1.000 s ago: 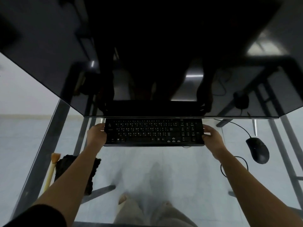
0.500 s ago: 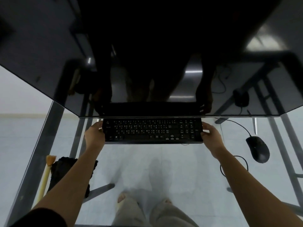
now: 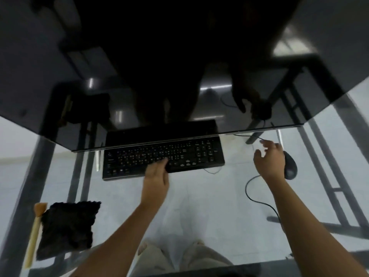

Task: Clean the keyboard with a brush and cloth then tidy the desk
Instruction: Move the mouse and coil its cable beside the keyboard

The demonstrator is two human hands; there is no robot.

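The black keyboard (image 3: 185, 154) lies on the glass desk (image 3: 209, 206), its far edge under the monitor. My left hand (image 3: 156, 176) rests on the middle of its front edge, with fingers reaching onto the keys. Fingers spread and holding nothing, my right hand (image 3: 269, 162) hovers just left of the black mouse (image 3: 290, 165). A black fuzzy cloth (image 3: 67, 226) sits at the desk's near left. Beside it lies the brush (image 3: 35, 226), which has a pale wooden handle.
A large dark monitor (image 3: 179, 66) overhangs the back of the desk. The mouse cable (image 3: 257, 198) loops across the glass near my right forearm. Metal desk legs and my own legs show through the glass.
Both hands let go of the keyboard's ends. My left hand moved right to the middle of its front edge. My right hand moved right towards the mouse. The keyboard now sits slightly skewed.
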